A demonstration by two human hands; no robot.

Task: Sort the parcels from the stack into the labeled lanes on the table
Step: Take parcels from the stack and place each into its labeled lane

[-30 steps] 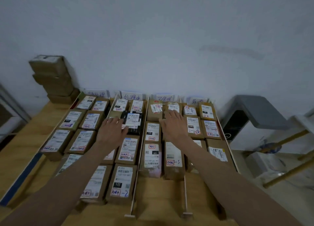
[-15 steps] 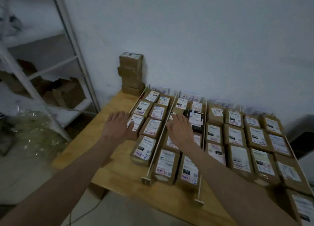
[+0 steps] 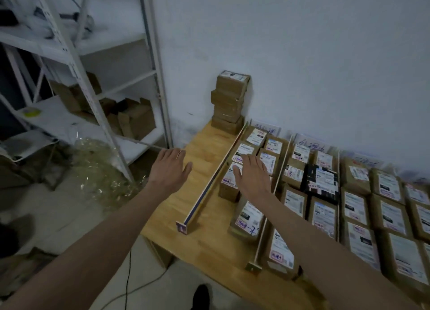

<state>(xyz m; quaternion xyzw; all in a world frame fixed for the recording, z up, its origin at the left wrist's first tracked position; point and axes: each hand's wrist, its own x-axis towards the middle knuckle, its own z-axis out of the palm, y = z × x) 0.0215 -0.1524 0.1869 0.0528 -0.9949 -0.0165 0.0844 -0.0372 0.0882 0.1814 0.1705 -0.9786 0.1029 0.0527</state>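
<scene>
Right side of the lanes is cut off at the frame edge, so no full parcel count there. Handwritten lane labels (image 3: 267, 130) against the wall are too blurred to read; three partly visible, the rest hidden or out of frame. Print on the parcel stickers is illegible too.

Stack (image 3: 230, 101): five brown parcels, slightly staggered, at the far left corner of the surface (image 3: 204, 156), against the wall, just left of the first divider (image 3: 214, 181). Top one has a white sticker.

Dividers: three thin rails visible: the first, a second (image 3: 267, 207) to its right, a third further right mostly hidden by parcels.

First lane (image 3: 256, 151): about seven parcels showing, some covered by the right arm, so the count is uncertain. Next lane has one black parcel (image 3: 322, 181) among the brown ones.

Left hand (image 3: 169, 167): fingers straight and together, palm down, holding nothing, over the bare left strip of the surface near its edge. Can't tell if it touches the wood.

Right hand (image 3: 252, 177): fingers extended, flat, palm down over first-lane parcels, grasping nothing; contact vs. hover unclear.

Left of the surface: metal shelf unit (image 3: 97, 114) with cardboard boxes (image 3: 132, 121), count unclear in the dim light. Crumpled clear plastic (image 3: 100, 172) on the floor. A cable (image 3: 126, 284) runs under the surface.
</scene>
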